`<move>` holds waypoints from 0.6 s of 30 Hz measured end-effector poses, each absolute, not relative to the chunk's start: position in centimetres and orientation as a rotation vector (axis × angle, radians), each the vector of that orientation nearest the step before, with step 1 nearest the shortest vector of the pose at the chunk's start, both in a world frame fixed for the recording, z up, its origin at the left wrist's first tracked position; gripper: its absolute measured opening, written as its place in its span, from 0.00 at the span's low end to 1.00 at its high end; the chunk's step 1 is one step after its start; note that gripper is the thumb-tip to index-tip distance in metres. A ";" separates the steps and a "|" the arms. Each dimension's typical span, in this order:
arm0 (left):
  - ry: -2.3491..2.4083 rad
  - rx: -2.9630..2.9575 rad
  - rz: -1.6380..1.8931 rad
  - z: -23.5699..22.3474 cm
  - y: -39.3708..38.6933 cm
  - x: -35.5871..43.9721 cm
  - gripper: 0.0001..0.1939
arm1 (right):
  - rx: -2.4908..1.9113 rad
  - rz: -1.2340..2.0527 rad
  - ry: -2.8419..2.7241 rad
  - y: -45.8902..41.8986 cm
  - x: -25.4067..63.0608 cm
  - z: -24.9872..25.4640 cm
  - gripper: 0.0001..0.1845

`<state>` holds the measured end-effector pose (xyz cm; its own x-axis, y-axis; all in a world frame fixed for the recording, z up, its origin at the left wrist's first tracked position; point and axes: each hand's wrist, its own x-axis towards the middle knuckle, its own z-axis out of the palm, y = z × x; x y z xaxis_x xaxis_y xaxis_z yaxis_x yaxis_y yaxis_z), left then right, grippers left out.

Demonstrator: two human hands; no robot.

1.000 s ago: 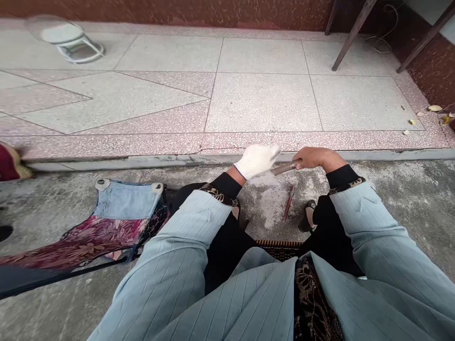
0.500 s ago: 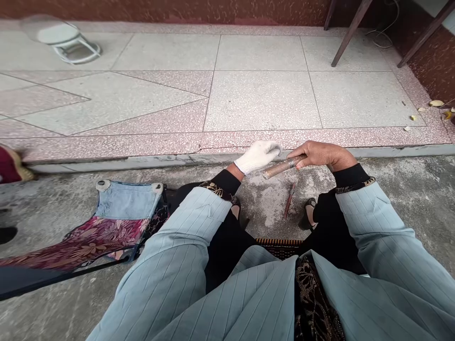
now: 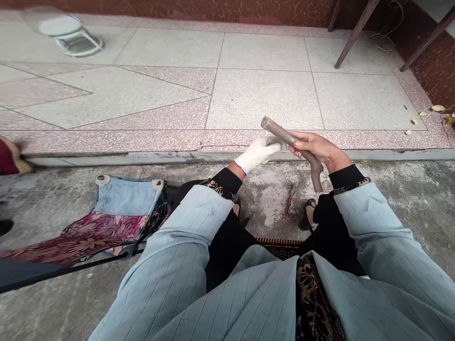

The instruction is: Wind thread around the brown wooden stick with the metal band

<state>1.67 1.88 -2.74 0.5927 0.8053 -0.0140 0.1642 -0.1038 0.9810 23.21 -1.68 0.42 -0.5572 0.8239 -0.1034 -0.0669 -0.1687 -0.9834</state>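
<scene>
A greyish-brown stick (image 3: 277,129) with a bent lower end slants upward to the left, and thin wire (image 3: 290,140) is wound round its middle. My bare right hand (image 3: 316,146) is closed on it just beside the wire. Wearing a white knitted glove, my left hand (image 3: 261,150) is closed close under the stick. Its fingertips are partly behind the stick, and what they pinch, if anything, is too small to make out. On the concrete between my feet lies a thin reddish-brown tool (image 3: 289,202), kind unclear.
A tiled step (image 3: 263,99) with a raised edge runs across in front of me. At my left stands a folding chair with denim and floral fabric (image 3: 122,199). A white stool (image 3: 76,38) is at the far left, dark wooden legs (image 3: 355,35) at the far right.
My right hand has turned the stick: its straight end now points up and away, and the bent end shows below. My left hand stays nearly in place, now close under the stick.
</scene>
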 end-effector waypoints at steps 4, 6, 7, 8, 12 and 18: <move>0.686 1.379 0.635 -2.8 1.7 1.4 0.10 | -0.861 1.904 -1.285 -1.5 23.1 0.0 0.27; 0.627 1.291 0.628 -2.8 1.7 1.3 0.11 | -0.827 1.938 -1.236 -1.4 23.0 -0.1 0.26; 0.603 1.251 0.615 -2.8 1.8 1.3 0.12 | -0.807 1.956 -1.223 -1.4 23.0 -0.1 0.26; 0.578 1.216 0.595 -2.8 1.8 1.3 0.13 | -0.786 1.975 -1.217 -1.4 23.0 -0.1 0.26; 0.496 1.105 0.514 -3.2 2.0 1.1 0.14 | -0.727 2.050 -1.249 -1.4 23.1 0.0 0.24; 0.599 1.061 0.513 -3.1 1.1 1.3 0.09 | -0.682 2.111 -1.335 -1.8 23.0 0.3 0.24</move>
